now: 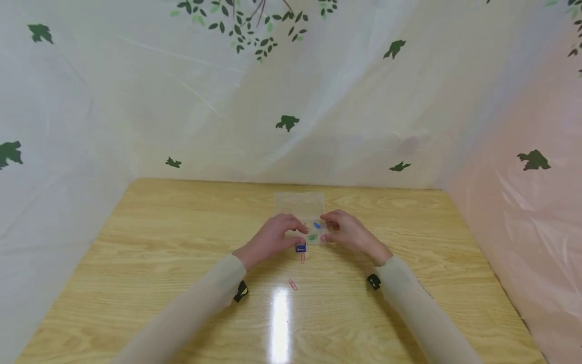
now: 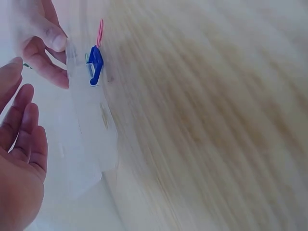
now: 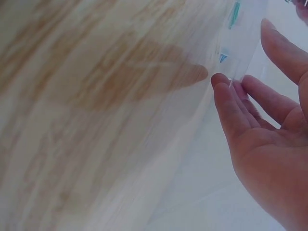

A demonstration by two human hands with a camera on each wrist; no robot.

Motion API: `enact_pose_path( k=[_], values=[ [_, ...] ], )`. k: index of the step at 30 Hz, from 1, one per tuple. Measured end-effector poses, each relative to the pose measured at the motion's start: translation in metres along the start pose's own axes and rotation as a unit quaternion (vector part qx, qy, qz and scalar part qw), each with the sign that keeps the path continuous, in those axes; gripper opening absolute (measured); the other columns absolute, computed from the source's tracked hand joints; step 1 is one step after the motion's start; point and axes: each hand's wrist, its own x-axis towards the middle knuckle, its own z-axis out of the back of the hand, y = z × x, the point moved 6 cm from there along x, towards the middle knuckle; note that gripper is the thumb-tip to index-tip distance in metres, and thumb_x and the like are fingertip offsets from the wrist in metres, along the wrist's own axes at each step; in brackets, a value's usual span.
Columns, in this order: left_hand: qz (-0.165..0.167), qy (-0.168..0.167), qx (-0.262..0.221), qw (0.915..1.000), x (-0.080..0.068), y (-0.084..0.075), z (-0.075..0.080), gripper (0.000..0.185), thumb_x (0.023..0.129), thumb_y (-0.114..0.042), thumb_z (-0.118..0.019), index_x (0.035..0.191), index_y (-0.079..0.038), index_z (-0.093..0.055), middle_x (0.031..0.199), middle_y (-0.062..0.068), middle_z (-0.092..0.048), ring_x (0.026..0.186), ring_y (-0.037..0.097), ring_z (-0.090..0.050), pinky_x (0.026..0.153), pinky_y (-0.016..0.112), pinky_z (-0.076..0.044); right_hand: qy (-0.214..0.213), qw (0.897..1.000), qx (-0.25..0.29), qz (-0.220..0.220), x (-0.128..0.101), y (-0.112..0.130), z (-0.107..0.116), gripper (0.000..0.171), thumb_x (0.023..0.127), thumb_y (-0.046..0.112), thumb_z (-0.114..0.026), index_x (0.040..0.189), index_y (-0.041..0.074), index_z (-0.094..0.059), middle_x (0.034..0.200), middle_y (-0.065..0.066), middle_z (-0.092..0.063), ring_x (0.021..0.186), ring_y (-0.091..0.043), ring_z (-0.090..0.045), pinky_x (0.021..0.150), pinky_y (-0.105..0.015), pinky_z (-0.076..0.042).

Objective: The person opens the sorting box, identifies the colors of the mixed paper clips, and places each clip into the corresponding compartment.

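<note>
A clear plastic box [image 1: 322,242] stands on the table with its lid [image 1: 299,203] laid back. Inside are green paper clips [image 1: 312,237] and blue paper clips [image 1: 317,225]. My right hand [image 1: 347,232] grips the box's right end, thumb near the front and fingers round the end. At its left side is my left hand [image 1: 277,235]; a small green paper clip [image 2: 27,66] shows at its index fingertip, the thumb hidden in the left wrist view. A small blue object with a metallic part [image 2: 95,65] stands in front of the box, beside a red paper clip [image 1: 302,258].
Another red paper clip [image 1: 293,284] lies nearer on the wood-grain table [image 1: 182,242]. Black wrist bands show at both sleeves. Pale curtains [image 1: 218,126] with green bird and leaf prints surround the table at the back and sides.
</note>
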Motion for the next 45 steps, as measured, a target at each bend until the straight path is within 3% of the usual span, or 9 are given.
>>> enact_pose_path(
  k=[8, 15, 23, 35, 45],
  values=[
    [-0.055, 0.033, -0.004, 0.9979, -0.020, -0.010, -0.004, 0.022, 0.096, -0.019, -0.076, 0.115, -0.009, -0.076, 0.117, 0.003, -0.070, 0.113, 0.023, -0.062, 0.101, 0.042, -0.051, -0.001, 1.000, -0.003, 0.002, -0.002, 0.001, 0.000, 0.059, 0.093, 0.021, -0.080, 0.142, -0.002, -0.058, 0.137, -0.019, -0.060, 0.122, -0.034, -0.059, 0.107, -0.051, -0.048],
    [-0.068, 0.079, -0.006, 0.9945, -0.038, -0.016, -0.012, 0.025, 0.096, -0.017, -0.076, 0.120, -0.010, -0.075, 0.123, 0.001, -0.069, 0.119, 0.022, -0.061, 0.105, 0.041, -0.049, -0.005, 1.000, -0.004, 0.019, -0.004, 0.005, 0.002, 0.059, 0.092, 0.020, -0.081, 0.141, -0.004, -0.059, 0.135, -0.019, -0.060, 0.121, -0.034, -0.059, 0.106, -0.051, -0.049],
    [-0.108, 0.109, 0.030, 0.9877, -0.053, -0.022, -0.024, 0.025, 0.097, -0.018, -0.075, 0.121, -0.010, -0.075, 0.124, 0.000, -0.070, 0.120, 0.018, -0.061, 0.108, 0.034, -0.047, 0.001, 1.000, -0.012, 0.018, -0.006, 0.003, 0.000, 0.059, 0.093, 0.022, -0.080, 0.142, -0.002, -0.058, 0.136, -0.018, -0.060, 0.122, -0.034, -0.058, 0.106, -0.052, -0.048],
    [-0.070, 0.160, 0.032, 0.9841, -0.063, -0.017, -0.038, 0.028, 0.098, -0.029, -0.074, 0.123, -0.016, -0.073, 0.123, -0.006, -0.068, 0.120, 0.011, -0.059, 0.111, 0.033, -0.044, 0.007, 1.000, -0.009, 0.014, -0.009, 0.003, 0.000, 0.060, 0.094, 0.024, -0.080, 0.144, -0.001, -0.058, 0.137, -0.017, -0.060, 0.123, -0.033, -0.058, 0.107, -0.052, -0.048],
    [-0.068, 0.170, 0.037, 0.9824, -0.065, -0.011, -0.043, 0.023, 0.098, -0.027, -0.073, 0.118, -0.016, -0.074, 0.117, -0.008, -0.068, 0.114, 0.008, -0.060, 0.107, 0.031, -0.047, 0.005, 1.000, -0.005, 0.014, -0.009, 0.003, 0.000, 0.059, 0.094, 0.022, -0.079, 0.143, -0.003, -0.057, 0.138, -0.018, -0.059, 0.123, -0.034, -0.058, 0.106, -0.053, -0.048]
  ],
)
